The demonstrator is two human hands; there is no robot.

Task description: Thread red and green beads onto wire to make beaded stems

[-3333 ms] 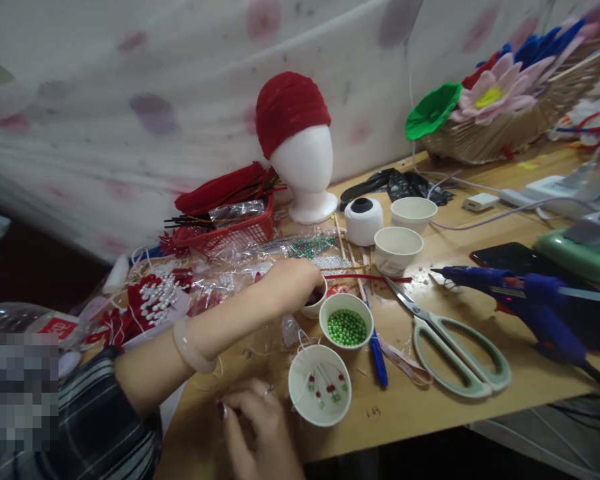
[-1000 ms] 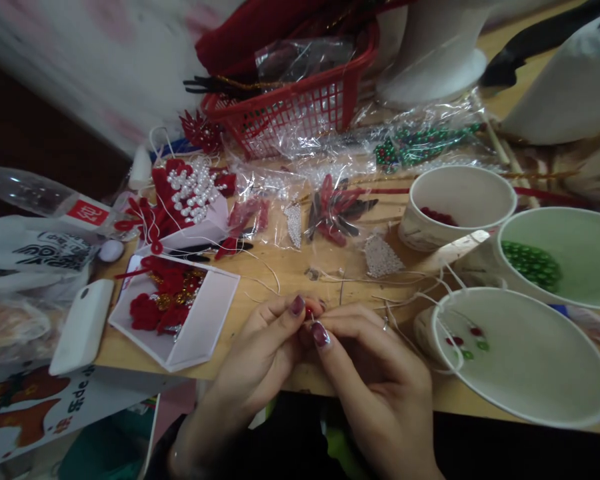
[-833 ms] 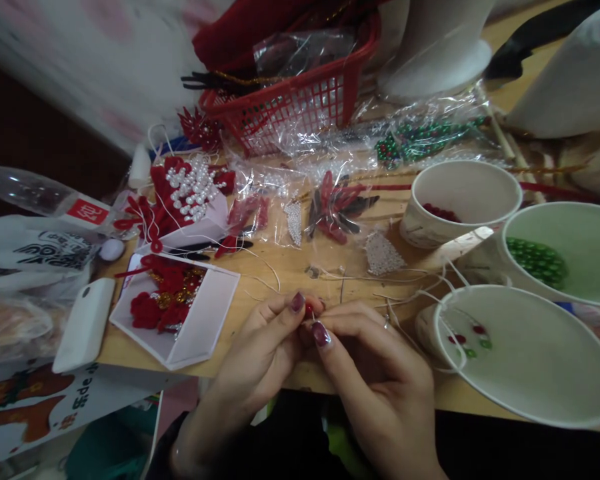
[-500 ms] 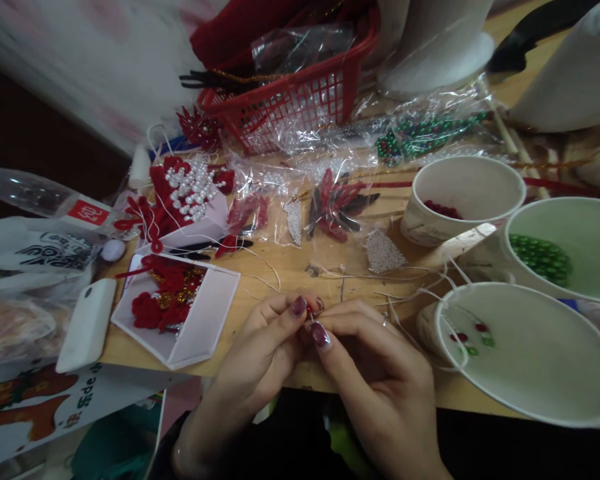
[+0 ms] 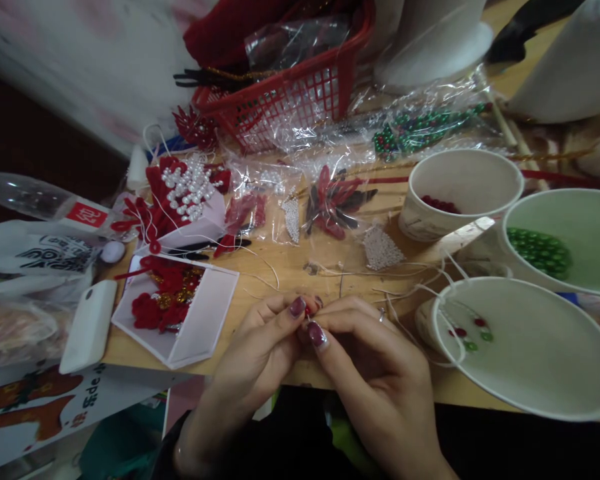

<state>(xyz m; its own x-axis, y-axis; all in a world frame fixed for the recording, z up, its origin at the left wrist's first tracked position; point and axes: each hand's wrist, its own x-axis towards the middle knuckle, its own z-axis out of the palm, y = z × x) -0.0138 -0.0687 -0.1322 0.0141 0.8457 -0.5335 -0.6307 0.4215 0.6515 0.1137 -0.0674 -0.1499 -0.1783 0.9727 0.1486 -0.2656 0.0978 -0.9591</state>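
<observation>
While the left hand [image 5: 263, 350] and right hand [image 5: 385, 373] pinch a red bead [image 5: 308, 311], tabletop edge [image 5: 135, 358] runs beneath. Paper cups [image 5: 545, 353] crowd rightward.

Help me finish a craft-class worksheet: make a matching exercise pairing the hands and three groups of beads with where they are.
1. Left hand and right hand
2. Loose green beads
3. Strung red and green beads
4. Loose dark red beads

A. In the front cup of three
B. In the back cup
C. Close together, fingertips at a small red bead
D. In the middle cup

Pairs: 1-C, 2-D, 3-A, 4-B
</observation>
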